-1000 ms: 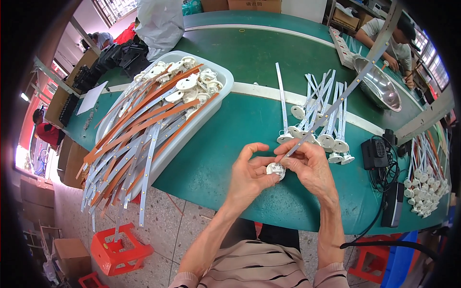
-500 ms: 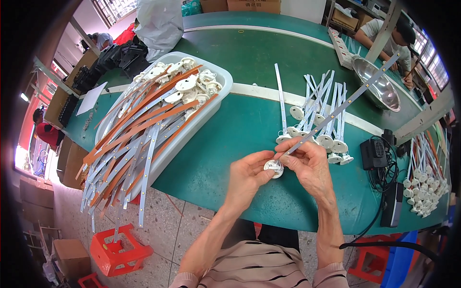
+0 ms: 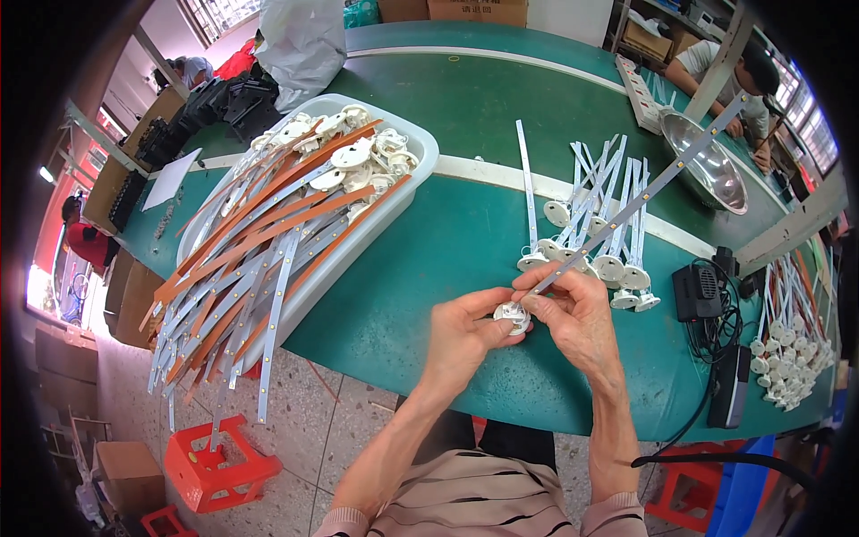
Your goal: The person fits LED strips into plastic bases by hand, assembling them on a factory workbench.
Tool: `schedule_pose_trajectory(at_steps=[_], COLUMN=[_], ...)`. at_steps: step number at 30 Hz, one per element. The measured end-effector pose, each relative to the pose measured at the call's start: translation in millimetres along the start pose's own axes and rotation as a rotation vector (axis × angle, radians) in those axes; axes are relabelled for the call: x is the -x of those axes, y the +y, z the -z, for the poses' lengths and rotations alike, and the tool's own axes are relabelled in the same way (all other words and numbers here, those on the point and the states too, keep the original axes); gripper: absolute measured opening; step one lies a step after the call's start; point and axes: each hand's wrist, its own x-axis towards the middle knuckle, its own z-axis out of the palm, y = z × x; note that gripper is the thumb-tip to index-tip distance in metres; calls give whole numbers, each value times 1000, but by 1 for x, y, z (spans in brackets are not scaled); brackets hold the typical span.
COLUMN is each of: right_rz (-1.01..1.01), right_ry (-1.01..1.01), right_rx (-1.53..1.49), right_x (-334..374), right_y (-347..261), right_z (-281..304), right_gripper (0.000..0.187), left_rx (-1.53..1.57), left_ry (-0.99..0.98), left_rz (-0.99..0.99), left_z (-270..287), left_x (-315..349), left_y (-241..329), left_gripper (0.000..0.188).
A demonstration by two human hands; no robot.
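Over the front of the green table, my left hand [image 3: 465, 336] is closed round the edge of a small round white plastic base [image 3: 512, 315] with its hollow side up. Close beside it, my right hand [image 3: 574, 313] pinches the lower end of a long thin LED strip [image 3: 646, 194], which slants up to the far right. Where strip and base meet is partly hidden by my fingers. Beyond my hands, several white discs [image 3: 608, 267] with strips standing up from them are grouped on the table.
On the left, a white plastic tub [image 3: 428, 148] overflows with strips and white discs. A metal bowl [image 3: 716, 174], a black power adapter [image 3: 696, 288] with cables, and another pile of strip pieces [image 3: 787, 353] lie to the right. A red stool [image 3: 219, 465] stands below. A co-worker [image 3: 725, 76] sits at far right.
Both hands stay together on the strip and base, with only slight finger movement. The whole view has shifted a little.
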Motion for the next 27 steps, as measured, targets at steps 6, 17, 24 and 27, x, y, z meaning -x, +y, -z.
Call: schedule_pose_trajectory(at_steps=[6, 17, 24, 27], right_rz=[25, 121, 168, 172], right_ry=[0, 67, 57, 61], right_rx=[38, 149, 191, 197], right_x=[1, 1, 0, 0], right_y=[1, 4, 5, 6], right_z=[1, -4, -6, -7], right_gripper=[12, 8, 8, 7], left_rx=[-18, -62, -60, -87], left_ry=[44, 75, 65, 61], left_rz=[-7, -4, -40, -38], left_z=[-3, -7, -6, -8], left_x=[0, 0, -1, -1], left_y=[-1, -1, -4, -3], left_gripper=[36, 38, 32, 33])
